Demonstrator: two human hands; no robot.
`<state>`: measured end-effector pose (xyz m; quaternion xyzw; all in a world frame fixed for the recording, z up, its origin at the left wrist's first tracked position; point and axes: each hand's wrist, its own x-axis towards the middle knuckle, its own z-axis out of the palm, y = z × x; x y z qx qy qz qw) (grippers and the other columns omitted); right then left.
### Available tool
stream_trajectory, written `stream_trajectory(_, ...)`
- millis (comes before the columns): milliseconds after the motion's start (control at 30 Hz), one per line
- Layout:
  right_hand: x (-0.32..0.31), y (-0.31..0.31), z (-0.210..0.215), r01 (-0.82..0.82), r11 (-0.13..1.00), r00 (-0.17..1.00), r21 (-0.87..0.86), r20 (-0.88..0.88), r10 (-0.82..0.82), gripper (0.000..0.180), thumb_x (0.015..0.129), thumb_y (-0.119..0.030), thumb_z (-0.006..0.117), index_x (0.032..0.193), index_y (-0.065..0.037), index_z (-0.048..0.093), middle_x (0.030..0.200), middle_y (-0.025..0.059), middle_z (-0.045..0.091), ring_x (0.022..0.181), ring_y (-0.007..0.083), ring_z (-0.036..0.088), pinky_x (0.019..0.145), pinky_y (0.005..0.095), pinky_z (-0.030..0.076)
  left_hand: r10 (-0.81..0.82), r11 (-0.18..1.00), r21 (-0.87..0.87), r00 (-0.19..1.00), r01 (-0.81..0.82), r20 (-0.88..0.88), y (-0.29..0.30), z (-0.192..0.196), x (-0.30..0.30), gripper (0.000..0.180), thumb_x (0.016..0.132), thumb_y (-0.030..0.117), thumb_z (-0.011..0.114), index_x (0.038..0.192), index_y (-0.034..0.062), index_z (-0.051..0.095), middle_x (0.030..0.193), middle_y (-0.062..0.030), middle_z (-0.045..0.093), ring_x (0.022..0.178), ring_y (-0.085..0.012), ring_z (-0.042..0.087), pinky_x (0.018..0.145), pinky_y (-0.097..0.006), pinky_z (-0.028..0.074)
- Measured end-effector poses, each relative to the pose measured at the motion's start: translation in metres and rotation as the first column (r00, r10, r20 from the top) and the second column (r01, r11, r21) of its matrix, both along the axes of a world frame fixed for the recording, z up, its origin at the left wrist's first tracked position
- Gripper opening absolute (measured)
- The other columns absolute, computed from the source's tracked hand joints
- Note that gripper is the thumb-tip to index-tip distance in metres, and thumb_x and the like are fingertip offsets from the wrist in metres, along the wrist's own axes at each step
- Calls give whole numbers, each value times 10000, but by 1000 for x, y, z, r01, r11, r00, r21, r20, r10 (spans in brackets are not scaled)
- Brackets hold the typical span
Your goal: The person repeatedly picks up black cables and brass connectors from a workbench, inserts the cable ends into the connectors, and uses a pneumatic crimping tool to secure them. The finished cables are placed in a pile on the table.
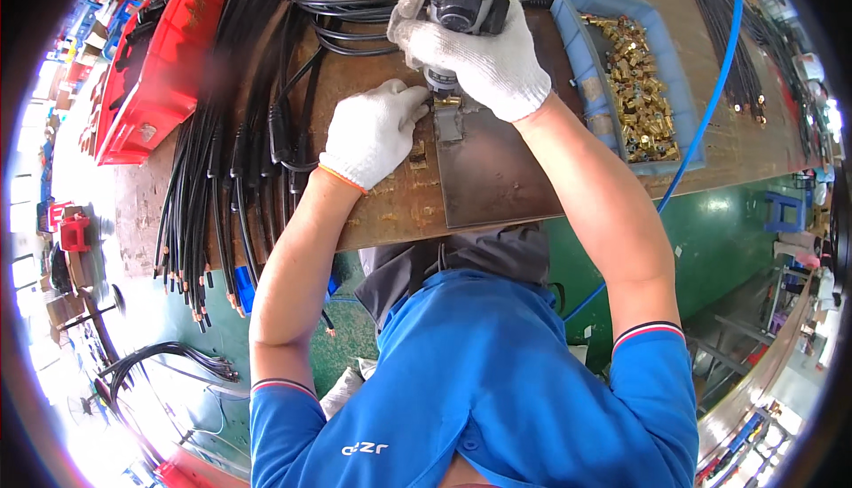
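Both hands wear white knitted gloves. My right hand (484,58) is wrapped round a green and black handheld power tool (461,11), whose nose points down toward the table. Just under that nose, a small brass fitting (448,101) sits at a grey metal block (448,122). My left hand (371,129) is closed close to the tool's nose, its thumb and fingertips pressed together beside the fitting. What those fingertips pinch, if anything, is hidden. The block stands at the left edge of a dark metal plate (506,177) lying on the table.
Black cables (257,106) spread over the table's left side, some hanging past its front edge. A red bin (164,71) stands far left. On the right is a blue bin (688,106) of brass fittings (639,89). A blue hose (710,115) crosses beside it.
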<state>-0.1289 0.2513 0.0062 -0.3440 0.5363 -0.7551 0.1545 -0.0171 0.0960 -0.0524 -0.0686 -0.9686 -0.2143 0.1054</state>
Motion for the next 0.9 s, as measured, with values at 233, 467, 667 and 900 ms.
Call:
stream_trajectory(233, -18, 44, 63, 61, 965, 996, -257, 81, -41, 202, 900, -55, 781, 1036, -74, 633, 900, 110, 733, 762, 196, 733, 662, 356, 620, 76, 997, 28, 997, -77, 17, 3, 23, 14, 253, 1013, 213, 658, 1221, 106, 756, 1006, -183, 707, 939, -412, 711, 813, -490, 563)
stream_trajectory(467, -120, 182, 72, 512, 840, 841, 180, 95, -532, 141, 941, -208, 812, 973, -91, 739, 787, 40, 738, 630, 135, 679, 594, 304, 553, -22, 970, 243, 997, 3, 77, 12, 75, 43, 239, 958, 139, 719, 1180, 72, 779, 886, -172, 677, 834, -358, 703, 746, -429, 542)
stream_trajectory(667, -126, 224, 12, 477, 550, 804, 686, -88, -588, 329, 871, -300, 866, 1030, -52, 720, 742, 31, 689, 583, 141, 617, 566, 337, 492, -38, 962, 268, 999, 47, -39, 19, 71, 52, 224, 936, 136, 736, 1146, 78, 787, 868, -166, 688, 820, -378, 705, 729, -446, 547)
stream_trajectory(900, -109, 216, 16, 737, -277, 591, 616, -787, -176, 473, 874, -427, 828, 1154, -51, 760, 1072, 180, 786, 945, 289, 756, 867, 406, 569, -10, 975, 220, 999, 18, -37, 17, 69, 53, 190, 929, 168, 745, 1084, 70, 795, 868, -172, 699, 830, -386, 713, 734, -455, 555)
